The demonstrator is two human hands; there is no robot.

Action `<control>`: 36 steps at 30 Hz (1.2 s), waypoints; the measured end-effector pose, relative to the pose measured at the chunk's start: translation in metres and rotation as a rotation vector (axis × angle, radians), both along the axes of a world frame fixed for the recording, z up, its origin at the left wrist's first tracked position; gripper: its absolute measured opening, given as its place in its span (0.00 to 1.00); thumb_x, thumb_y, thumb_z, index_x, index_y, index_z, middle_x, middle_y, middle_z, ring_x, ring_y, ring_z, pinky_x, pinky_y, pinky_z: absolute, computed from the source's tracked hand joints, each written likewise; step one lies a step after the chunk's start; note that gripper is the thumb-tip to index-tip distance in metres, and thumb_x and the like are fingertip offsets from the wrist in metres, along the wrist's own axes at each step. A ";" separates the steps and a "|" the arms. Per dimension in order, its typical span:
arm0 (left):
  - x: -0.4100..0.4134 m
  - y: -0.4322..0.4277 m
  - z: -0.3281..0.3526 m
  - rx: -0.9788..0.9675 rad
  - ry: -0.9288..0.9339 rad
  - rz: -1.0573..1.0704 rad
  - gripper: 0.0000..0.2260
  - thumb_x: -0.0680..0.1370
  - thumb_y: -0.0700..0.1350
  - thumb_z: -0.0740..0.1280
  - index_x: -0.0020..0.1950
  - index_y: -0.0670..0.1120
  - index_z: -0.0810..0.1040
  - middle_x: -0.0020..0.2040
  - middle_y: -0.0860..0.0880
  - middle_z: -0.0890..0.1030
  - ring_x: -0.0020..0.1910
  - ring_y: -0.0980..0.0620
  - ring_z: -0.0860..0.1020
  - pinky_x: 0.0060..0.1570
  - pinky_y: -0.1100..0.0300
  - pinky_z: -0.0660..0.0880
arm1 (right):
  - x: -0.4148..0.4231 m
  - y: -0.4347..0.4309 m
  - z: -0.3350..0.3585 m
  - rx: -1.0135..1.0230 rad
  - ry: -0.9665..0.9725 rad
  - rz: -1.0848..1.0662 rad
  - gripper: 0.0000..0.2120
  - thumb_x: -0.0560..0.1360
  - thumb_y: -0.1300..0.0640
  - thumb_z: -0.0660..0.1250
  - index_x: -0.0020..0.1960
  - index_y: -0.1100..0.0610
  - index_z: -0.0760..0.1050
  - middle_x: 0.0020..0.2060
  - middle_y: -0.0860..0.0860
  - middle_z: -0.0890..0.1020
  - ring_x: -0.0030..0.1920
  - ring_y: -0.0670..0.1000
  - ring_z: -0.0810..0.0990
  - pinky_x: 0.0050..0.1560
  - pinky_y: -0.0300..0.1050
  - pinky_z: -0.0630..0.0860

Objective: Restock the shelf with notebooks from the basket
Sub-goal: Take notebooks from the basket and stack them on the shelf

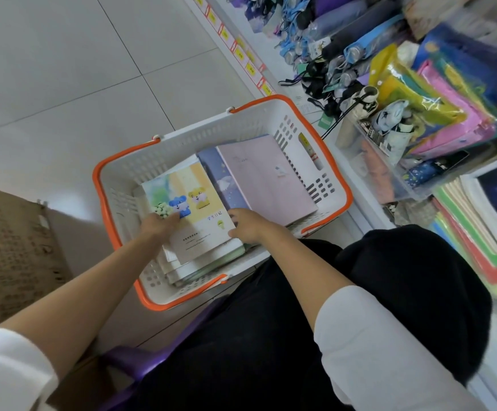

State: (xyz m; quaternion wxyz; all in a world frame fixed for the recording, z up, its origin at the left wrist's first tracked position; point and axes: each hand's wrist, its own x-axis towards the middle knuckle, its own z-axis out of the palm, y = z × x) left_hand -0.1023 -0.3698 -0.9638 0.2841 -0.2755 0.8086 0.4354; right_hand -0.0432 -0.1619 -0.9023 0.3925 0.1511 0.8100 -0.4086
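Between 2 hands [160, 224] [245, 227], notebook [192, 185], perhaps "学生日记"

tiled floor [63, 69] bears the basket [211, 134] and cardboard box [13, 256].

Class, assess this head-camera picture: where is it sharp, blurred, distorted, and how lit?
Head view: the cartoon notebook in the basket is fairly sharp; umbrellas and packets on the shelf smear into blur; the scene leans, stretched toward the corners; lighting soft, without hard shadows.
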 end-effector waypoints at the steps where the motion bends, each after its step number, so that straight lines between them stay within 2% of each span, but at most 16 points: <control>1: -0.001 0.003 0.001 0.000 0.002 0.006 0.18 0.76 0.50 0.70 0.61 0.41 0.75 0.56 0.41 0.80 0.49 0.44 0.79 0.46 0.54 0.78 | 0.000 -0.001 -0.001 -0.014 0.004 -0.020 0.25 0.78 0.65 0.63 0.73 0.57 0.65 0.68 0.55 0.73 0.65 0.57 0.74 0.65 0.55 0.72; 3: -0.002 0.009 0.003 0.047 0.013 0.068 0.17 0.75 0.47 0.71 0.61 0.40 0.75 0.56 0.41 0.80 0.47 0.45 0.78 0.38 0.59 0.74 | 0.001 -0.003 -0.002 -0.022 0.005 -0.030 0.23 0.77 0.64 0.63 0.71 0.57 0.67 0.67 0.56 0.74 0.63 0.57 0.75 0.65 0.56 0.72; 4: -0.002 0.010 0.004 0.085 0.018 0.117 0.18 0.75 0.45 0.71 0.62 0.39 0.75 0.56 0.41 0.80 0.47 0.45 0.78 0.38 0.59 0.74 | 0.001 -0.005 -0.004 -0.016 0.003 -0.024 0.25 0.77 0.64 0.64 0.73 0.57 0.65 0.68 0.57 0.72 0.65 0.58 0.73 0.66 0.56 0.72; 8: 0.000 0.006 0.004 0.251 -0.031 0.280 0.23 0.76 0.50 0.70 0.67 0.41 0.71 0.60 0.40 0.78 0.56 0.41 0.79 0.56 0.45 0.77 | 0.002 -0.003 -0.003 0.005 0.003 -0.032 0.33 0.79 0.63 0.61 0.79 0.52 0.51 0.74 0.55 0.63 0.71 0.58 0.66 0.69 0.54 0.68; 11: 0.006 0.012 0.008 0.390 -0.043 0.297 0.23 0.76 0.56 0.69 0.66 0.43 0.74 0.57 0.42 0.81 0.55 0.40 0.80 0.56 0.42 0.77 | 0.002 -0.001 0.002 -0.043 0.020 -0.100 0.25 0.78 0.65 0.61 0.74 0.57 0.61 0.70 0.55 0.70 0.67 0.57 0.71 0.66 0.54 0.71; 13: 0.007 0.022 0.014 0.406 0.000 0.283 0.22 0.76 0.57 0.69 0.63 0.44 0.75 0.55 0.42 0.81 0.52 0.41 0.81 0.52 0.43 0.79 | 0.003 0.000 0.005 -0.042 0.031 -0.125 0.19 0.78 0.65 0.61 0.69 0.58 0.68 0.65 0.56 0.74 0.62 0.57 0.74 0.62 0.52 0.74; 15: 0.003 0.029 0.024 0.335 0.064 0.242 0.18 0.75 0.57 0.69 0.56 0.45 0.77 0.51 0.44 0.82 0.43 0.46 0.82 0.38 0.53 0.79 | 0.005 0.002 0.007 -0.026 0.031 -0.158 0.18 0.78 0.65 0.61 0.67 0.59 0.69 0.64 0.57 0.75 0.61 0.57 0.75 0.60 0.49 0.74; 17: 0.000 0.035 0.034 0.338 0.098 0.217 0.18 0.75 0.56 0.70 0.56 0.45 0.78 0.47 0.47 0.82 0.39 0.50 0.80 0.33 0.60 0.75 | 0.008 0.005 0.010 -0.029 0.054 -0.221 0.18 0.78 0.65 0.61 0.68 0.61 0.69 0.65 0.58 0.75 0.62 0.58 0.75 0.62 0.50 0.74; 19: -0.003 0.042 0.045 0.380 0.099 0.179 0.19 0.74 0.57 0.70 0.58 0.45 0.78 0.47 0.48 0.82 0.42 0.49 0.81 0.38 0.57 0.78 | 0.010 0.008 0.017 -0.050 0.111 -0.290 0.19 0.78 0.63 0.59 0.69 0.60 0.70 0.64 0.56 0.76 0.62 0.57 0.75 0.63 0.49 0.73; 22: -0.005 0.056 0.065 0.428 0.114 0.097 0.16 0.75 0.58 0.69 0.54 0.47 0.80 0.50 0.46 0.83 0.46 0.46 0.83 0.50 0.50 0.80 | 0.011 0.015 0.033 -0.094 0.189 -0.395 0.19 0.77 0.64 0.59 0.67 0.58 0.72 0.63 0.54 0.78 0.62 0.55 0.75 0.60 0.47 0.74; 26: -0.008 0.080 0.098 0.485 0.198 0.026 0.17 0.77 0.55 0.68 0.59 0.45 0.79 0.52 0.45 0.84 0.48 0.45 0.83 0.46 0.52 0.81 | 0.017 0.035 0.058 -0.157 0.295 -0.560 0.19 0.76 0.64 0.63 0.66 0.60 0.72 0.62 0.54 0.78 0.60 0.54 0.77 0.59 0.49 0.76; 28: -0.008 0.096 0.115 0.519 0.247 -0.004 0.16 0.78 0.53 0.67 0.60 0.45 0.79 0.52 0.45 0.84 0.46 0.46 0.83 0.42 0.55 0.80 | 0.022 0.044 0.075 -0.199 0.360 -0.712 0.17 0.75 0.62 0.64 0.63 0.58 0.69 0.58 0.53 0.78 0.55 0.52 0.78 0.50 0.47 0.77; 30: -0.004 0.115 0.136 0.525 0.294 -0.040 0.15 0.78 0.52 0.67 0.61 0.46 0.79 0.52 0.45 0.84 0.44 0.48 0.82 0.38 0.58 0.79 | 0.028 0.053 0.094 -0.232 0.463 -0.849 0.13 0.75 0.61 0.64 0.59 0.54 0.69 0.52 0.50 0.78 0.48 0.48 0.78 0.39 0.43 0.75; 31: -0.002 0.125 0.147 0.531 0.314 -0.048 0.15 0.78 0.51 0.67 0.61 0.46 0.79 0.52 0.46 0.84 0.44 0.49 0.82 0.37 0.59 0.78 | 0.032 0.057 0.103 -0.221 0.524 -0.886 0.12 0.75 0.61 0.64 0.57 0.53 0.69 0.50 0.48 0.78 0.46 0.46 0.78 0.38 0.42 0.73; 33: 0.005 0.144 0.168 0.569 0.358 -0.072 0.15 0.79 0.50 0.66 0.62 0.45 0.78 0.53 0.46 0.83 0.46 0.48 0.82 0.41 0.56 0.80 | 0.039 0.068 0.121 -0.205 0.626 -0.938 0.12 0.74 0.63 0.63 0.55 0.52 0.70 0.50 0.48 0.79 0.47 0.47 0.79 0.41 0.43 0.74; 36: 0.014 0.174 0.204 0.630 0.406 -0.140 0.16 0.79 0.48 0.65 0.65 0.43 0.76 0.57 0.45 0.82 0.53 0.44 0.81 0.53 0.49 0.79 | 0.054 0.091 0.152 -0.233 0.742 -1.013 0.12 0.74 0.66 0.63 0.48 0.50 0.75 0.48 0.51 0.82 0.44 0.48 0.81 0.41 0.42 0.77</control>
